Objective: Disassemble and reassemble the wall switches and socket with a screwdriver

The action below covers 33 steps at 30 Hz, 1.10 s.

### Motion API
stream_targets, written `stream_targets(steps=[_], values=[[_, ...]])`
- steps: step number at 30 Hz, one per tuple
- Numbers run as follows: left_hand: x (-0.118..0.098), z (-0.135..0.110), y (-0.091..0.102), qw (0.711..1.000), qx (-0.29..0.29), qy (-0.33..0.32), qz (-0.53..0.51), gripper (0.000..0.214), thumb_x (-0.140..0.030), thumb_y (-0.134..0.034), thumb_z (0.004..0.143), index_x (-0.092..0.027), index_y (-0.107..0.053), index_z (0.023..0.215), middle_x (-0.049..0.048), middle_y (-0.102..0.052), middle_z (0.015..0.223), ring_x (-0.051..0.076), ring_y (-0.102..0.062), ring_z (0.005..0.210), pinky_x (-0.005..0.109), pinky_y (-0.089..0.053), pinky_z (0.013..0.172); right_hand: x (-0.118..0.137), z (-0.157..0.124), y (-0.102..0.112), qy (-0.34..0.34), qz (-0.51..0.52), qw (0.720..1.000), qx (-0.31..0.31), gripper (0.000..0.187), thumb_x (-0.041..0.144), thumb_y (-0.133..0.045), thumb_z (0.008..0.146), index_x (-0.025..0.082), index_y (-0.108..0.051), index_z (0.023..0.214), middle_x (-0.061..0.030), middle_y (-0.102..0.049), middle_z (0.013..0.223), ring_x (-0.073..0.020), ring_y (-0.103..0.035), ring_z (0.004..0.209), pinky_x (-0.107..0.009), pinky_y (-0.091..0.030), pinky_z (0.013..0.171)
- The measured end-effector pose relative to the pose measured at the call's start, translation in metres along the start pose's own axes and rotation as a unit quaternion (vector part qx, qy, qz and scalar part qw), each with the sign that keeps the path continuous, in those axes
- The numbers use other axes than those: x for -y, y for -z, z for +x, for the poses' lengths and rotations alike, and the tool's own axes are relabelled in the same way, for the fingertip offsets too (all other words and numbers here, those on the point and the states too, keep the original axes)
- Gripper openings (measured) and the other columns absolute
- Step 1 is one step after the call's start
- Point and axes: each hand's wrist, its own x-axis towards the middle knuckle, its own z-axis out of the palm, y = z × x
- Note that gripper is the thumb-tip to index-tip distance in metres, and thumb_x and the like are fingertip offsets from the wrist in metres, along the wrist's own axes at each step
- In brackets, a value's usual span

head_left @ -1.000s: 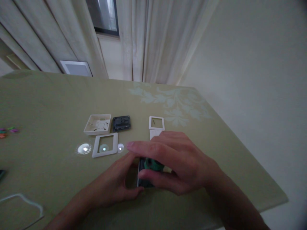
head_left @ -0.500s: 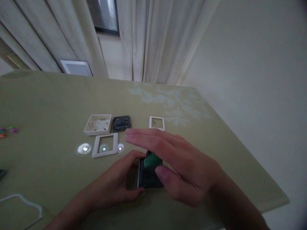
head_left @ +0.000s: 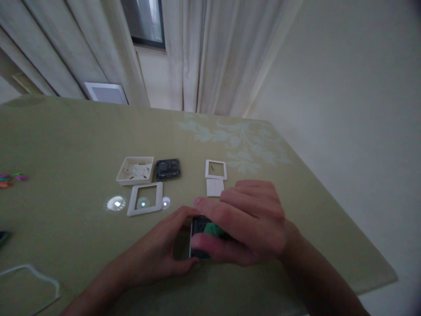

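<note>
My left hand grips the left side of a dark, square wall switch module, which has a thin white edge. Its thumb is at the near corner and the fingers at the far one. Over the module, my right hand is closed around the green handle of a screwdriver, whose tip is hidden. The right fingers also cover much of the module. Just beyond them lies a white switch plate, touching or close to a small white frame with a screw inside its opening.
To the left on the table are an open white box with small screws, another dark module and a larger white frame. A white cable and small colourful pieces lie further left. A wall rises on the right.
My right hand has gone from stretched fingers over the screwdriver to fingers curled around its handle. The white switch plate has come into sight. My left hand keeps its hold.
</note>
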Motion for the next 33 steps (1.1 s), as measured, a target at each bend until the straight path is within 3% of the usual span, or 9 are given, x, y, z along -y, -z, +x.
stream_targets(steps=[4,10,15,20,23,25,28,31,33], values=[[0.002,-0.001,0.000,1.000,0.016,0.007,0.003,0.073,-0.026,-0.080,0.083,-0.036,-0.049,0.149,0.0055,-0.063,0.149,0.038,-0.062,0.135,0.052,-0.055,0.113,0.001,0.000,0.002,-0.039,0.125,0.985,0.116,0.046,0.036,-0.042,0.113,0.017,-0.052,0.153,-0.0098,-0.077,0.122,-0.0195,-0.072,0.105,-0.033,-0.058,0.089],[-0.003,0.001,0.003,0.999,0.016,0.002,-0.029,0.064,-0.024,-0.078,0.083,-0.035,-0.054,0.141,0.0030,-0.067,0.137,0.033,-0.067,0.124,0.047,-0.059,0.107,0.002,-0.004,-0.004,0.007,-0.029,1.000,0.007,0.022,0.037,-0.069,0.103,0.019,-0.072,0.116,0.0022,-0.070,0.078,-0.0133,-0.062,0.065,-0.027,-0.050,0.067],[0.002,-0.001,0.000,1.000,0.013,0.003,0.004,0.074,-0.023,-0.081,0.084,-0.036,-0.048,0.149,0.0047,-0.064,0.144,0.034,-0.065,0.129,0.049,-0.057,0.110,0.003,0.002,0.006,-0.060,0.149,0.978,0.132,0.047,0.031,-0.047,0.114,0.016,-0.049,0.158,-0.0120,-0.074,0.135,-0.0187,-0.071,0.118,-0.032,-0.057,0.098],[0.006,-0.001,-0.003,1.000,0.007,0.000,0.004,0.071,-0.026,-0.081,0.084,-0.041,-0.052,0.146,-0.0001,-0.068,0.138,0.035,-0.069,0.123,0.045,-0.061,0.103,0.002,0.001,0.000,-0.005,-0.036,0.999,-0.021,0.033,0.051,-0.077,0.099,0.019,-0.074,0.101,0.0019,-0.071,0.075,-0.0126,-0.063,0.064,-0.026,-0.050,0.065],[0.006,-0.001,-0.003,1.000,-0.001,-0.008,0.010,0.073,-0.025,-0.080,0.083,-0.039,-0.051,0.148,0.0006,-0.066,0.142,0.035,-0.067,0.129,0.047,-0.058,0.108,0.004,0.003,0.006,-0.036,0.038,0.997,0.058,0.036,0.043,-0.062,0.110,0.015,-0.069,0.132,-0.0096,-0.079,0.116,-0.0189,-0.074,0.101,-0.031,-0.058,0.089],[0.007,-0.002,-0.004,1.000,0.000,-0.008,0.014,0.076,-0.024,-0.081,0.084,-0.037,-0.049,0.151,0.0025,-0.066,0.144,0.035,-0.067,0.129,0.047,-0.058,0.109,0.005,0.005,0.011,-0.072,0.135,0.980,0.130,0.043,0.030,-0.048,0.115,0.014,-0.053,0.154,-0.0145,-0.071,0.144,-0.0198,-0.068,0.128,-0.033,-0.056,0.105],[0.010,-0.004,-0.005,1.000,0.009,0.001,0.014,0.076,-0.024,-0.082,0.084,-0.038,-0.050,0.151,0.0020,-0.069,0.140,0.032,-0.070,0.121,0.044,-0.061,0.104,0.001,0.004,0.011,-0.059,0.187,0.974,0.109,0.030,0.028,-0.059,0.112,0.017,-0.066,0.139,-0.0083,-0.077,0.123,-0.0158,-0.073,0.109,-0.027,-0.058,0.092],[0.013,-0.005,-0.006,1.000,0.004,-0.001,0.017,0.071,-0.024,-0.082,0.084,-0.040,-0.052,0.148,-0.0003,-0.070,0.137,0.030,-0.070,0.121,0.040,-0.062,0.102,-0.002,0.001,0.004,-0.039,0.093,0.995,0.016,0.026,0.042,-0.079,0.100,0.017,-0.075,0.105,-0.0011,-0.073,0.087,-0.0134,-0.068,0.077,-0.025,-0.055,0.074],[0.013,-0.004,-0.006,0.999,-0.006,-0.008,0.031,0.073,-0.025,-0.082,0.086,-0.039,-0.050,0.149,0.0013,-0.068,0.142,0.032,-0.068,0.128,0.041,-0.060,0.106,-0.002,0.002,0.005,-0.048,0.072,0.996,0.024,0.030,0.043,-0.076,0.102,0.016,-0.076,0.113,-0.0054,-0.077,0.098,-0.0162,-0.072,0.088,-0.027,-0.057,0.083]])
